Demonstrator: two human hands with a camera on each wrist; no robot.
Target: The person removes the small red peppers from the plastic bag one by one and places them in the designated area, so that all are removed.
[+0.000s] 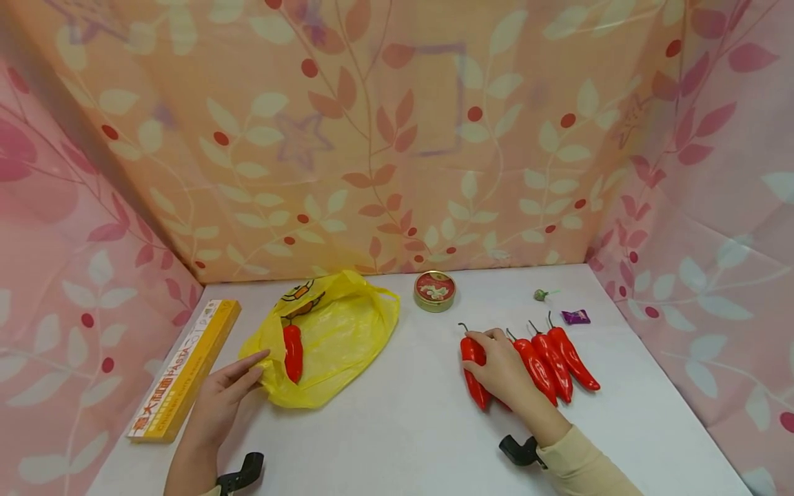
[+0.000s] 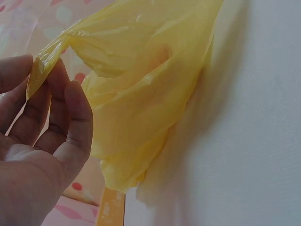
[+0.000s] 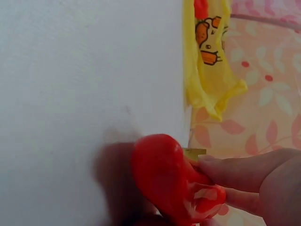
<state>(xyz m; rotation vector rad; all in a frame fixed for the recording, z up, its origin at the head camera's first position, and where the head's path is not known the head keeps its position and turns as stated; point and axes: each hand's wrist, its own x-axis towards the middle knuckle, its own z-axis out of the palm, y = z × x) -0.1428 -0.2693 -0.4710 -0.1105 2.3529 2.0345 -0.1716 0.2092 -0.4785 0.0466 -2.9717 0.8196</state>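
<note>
My left hand (image 1: 218,396) pinches the near-left edge of a yellow plastic bag (image 1: 338,351) between thumb and fingers. The bag's mouth gapes, and one red chili pepper (image 1: 293,353) lies inside it. To the right, the fingers and thumb of my right hand (image 1: 505,372) grip another red chili pepper (image 1: 477,391) by its sides. The right wrist view shows this pepper (image 3: 157,172) close up, its shadow on the white table beside it. More red peppers (image 1: 551,359) lie in a slanted row just right of that hand, which partly hides them.
A yellow pasta box (image 1: 186,372) lies along the left, near the bag. At the back stand a round red-and-gold tin (image 1: 435,291), a small green lollipop (image 1: 540,295) and a purple wrapped candy (image 1: 575,317). Patterned cloth walls (image 1: 397,138) enclose the white table (image 1: 384,441).
</note>
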